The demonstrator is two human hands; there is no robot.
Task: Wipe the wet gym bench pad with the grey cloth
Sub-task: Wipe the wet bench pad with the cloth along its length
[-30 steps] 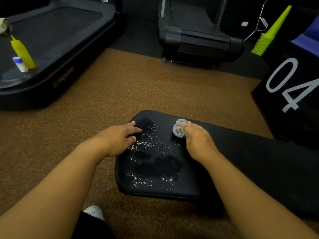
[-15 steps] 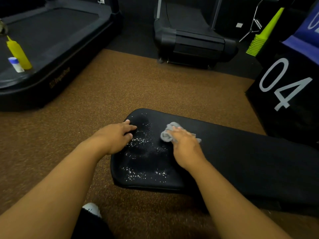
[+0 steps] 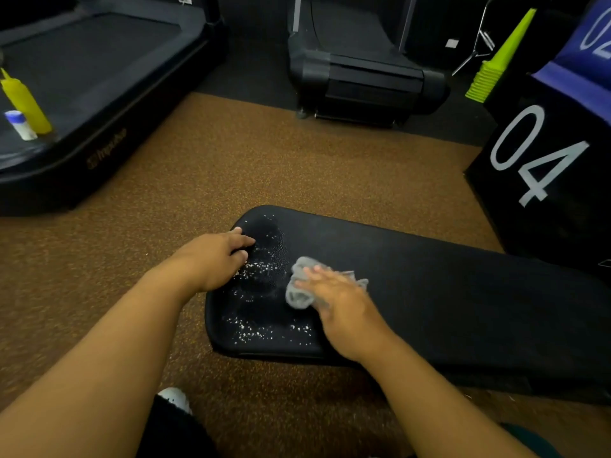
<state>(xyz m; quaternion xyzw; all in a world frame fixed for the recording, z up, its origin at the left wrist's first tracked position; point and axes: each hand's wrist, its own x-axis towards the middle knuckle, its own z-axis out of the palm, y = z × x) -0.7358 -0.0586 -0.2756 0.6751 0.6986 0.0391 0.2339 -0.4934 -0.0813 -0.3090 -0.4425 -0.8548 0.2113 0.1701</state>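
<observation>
The left hand (image 3: 218, 259), fingers curled, still rested on the bench pad (image 3: 446, 292) at its wet near end. The right hand (image 3: 337, 294), blurred, had slid the crumpled grey cloth (image 3: 297, 290) leftward under flattened fingers; its thumb was hidden.

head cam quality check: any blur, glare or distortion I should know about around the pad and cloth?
Head view: the right hand and grey cloth are motion-smeared; the left hand is sharper. Droplets on the bench pad catch the light as bright specks. Wide-angle bending shows at the frame edges. Lighting is dim, and the background machines sink into shadow.
</observation>
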